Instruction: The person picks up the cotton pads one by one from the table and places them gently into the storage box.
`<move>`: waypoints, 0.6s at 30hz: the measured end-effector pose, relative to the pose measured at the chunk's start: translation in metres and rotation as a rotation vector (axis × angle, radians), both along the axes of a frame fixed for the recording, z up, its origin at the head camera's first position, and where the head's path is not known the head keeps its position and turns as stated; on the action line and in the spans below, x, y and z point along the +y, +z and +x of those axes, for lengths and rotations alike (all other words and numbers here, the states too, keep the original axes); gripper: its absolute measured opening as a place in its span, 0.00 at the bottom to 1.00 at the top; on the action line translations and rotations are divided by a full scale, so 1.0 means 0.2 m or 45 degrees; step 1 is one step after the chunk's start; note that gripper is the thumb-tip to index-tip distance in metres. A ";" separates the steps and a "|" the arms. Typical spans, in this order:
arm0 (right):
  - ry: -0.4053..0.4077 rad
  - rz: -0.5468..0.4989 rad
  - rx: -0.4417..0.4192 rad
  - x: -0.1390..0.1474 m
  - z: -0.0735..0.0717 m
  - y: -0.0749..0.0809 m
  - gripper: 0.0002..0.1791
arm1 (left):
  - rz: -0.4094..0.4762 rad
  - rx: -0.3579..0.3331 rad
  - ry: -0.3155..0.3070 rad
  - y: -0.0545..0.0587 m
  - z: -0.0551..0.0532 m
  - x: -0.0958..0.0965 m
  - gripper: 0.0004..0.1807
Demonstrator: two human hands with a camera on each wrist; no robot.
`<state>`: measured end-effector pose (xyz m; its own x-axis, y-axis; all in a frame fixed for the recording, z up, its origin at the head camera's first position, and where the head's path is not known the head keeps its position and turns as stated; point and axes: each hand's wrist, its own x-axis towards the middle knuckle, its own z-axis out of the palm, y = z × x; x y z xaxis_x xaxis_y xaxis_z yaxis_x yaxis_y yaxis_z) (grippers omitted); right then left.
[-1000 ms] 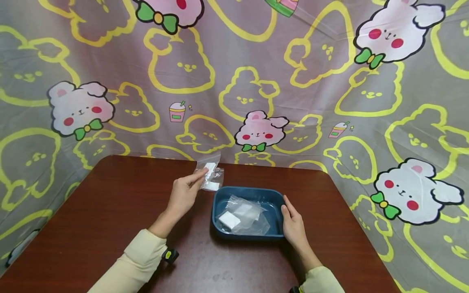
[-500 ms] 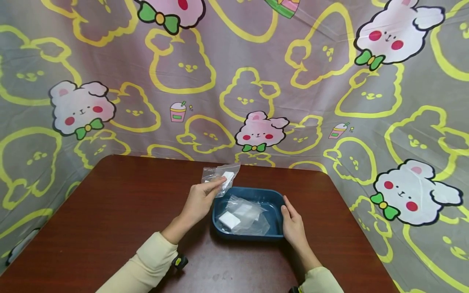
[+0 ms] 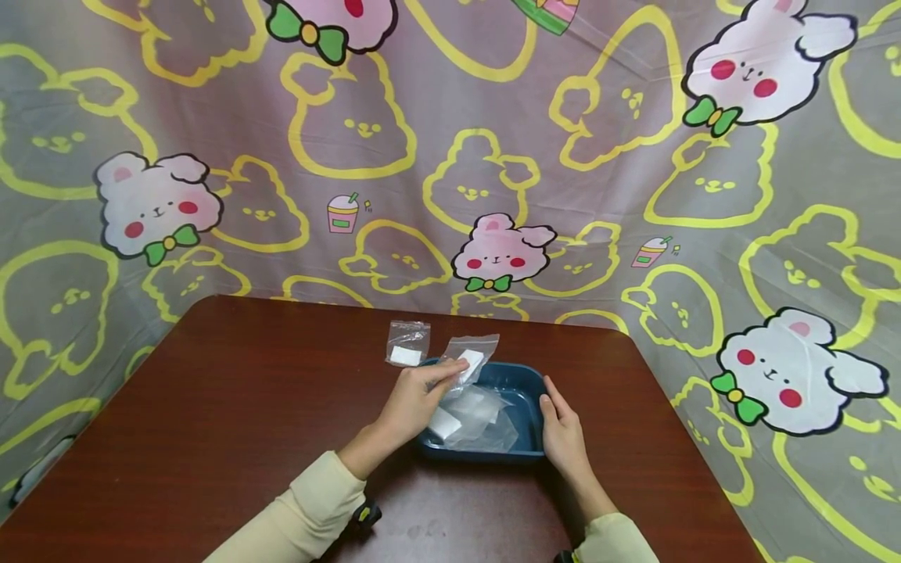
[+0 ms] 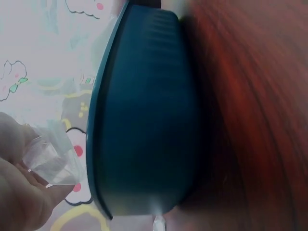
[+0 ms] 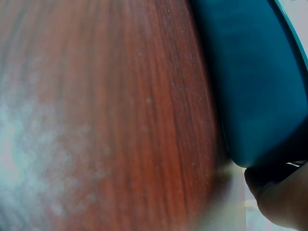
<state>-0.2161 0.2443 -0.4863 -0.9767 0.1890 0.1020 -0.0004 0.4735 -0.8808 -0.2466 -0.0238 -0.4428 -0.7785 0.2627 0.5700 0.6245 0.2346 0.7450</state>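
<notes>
In the head view my left hand (image 3: pixel 411 400) pinches a clear zip bag (image 3: pixel 473 360) with a white block inside, held above the left part of a dark blue tray (image 3: pixel 528 414). Several clear bags (image 3: pixel 486 422) with white pieces lie in the tray. My right hand (image 3: pixel 565 435) holds the tray's right side, thumb at the rim. The left wrist view shows the left hand (image 4: pixel 21 180) with the crinkled bag (image 4: pixel 53 159) beside the tray's rim. In the right wrist view, part of the right hand (image 5: pixel 286 199) is against the tray's end (image 5: pixel 260 86).
Another small zip bag (image 3: pixel 407 344) with a white piece lies on the brown wooden table (image 3: pixel 232 407), just behind the tray's left corner. A patterned cloth curtain (image 3: pixel 394 188) hangs behind and at both sides of the table.
My left hand has moved right with the zip bag, from over the table to over the tray. The bag on the table now shows fully. My right hand and the tray have stayed put.
</notes>
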 end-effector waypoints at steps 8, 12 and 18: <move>0.003 -0.010 0.026 0.00 0.00 0.00 0.27 | -0.064 -0.015 -0.083 -0.01 0.02 0.05 0.15; 0.004 -0.006 0.021 0.00 0.00 0.00 0.27 | -0.113 -0.031 -0.106 -0.03 0.03 0.06 0.15; -0.005 -0.013 0.028 0.00 -0.01 0.00 0.27 | -0.185 -0.001 -0.126 -0.06 0.03 0.07 0.16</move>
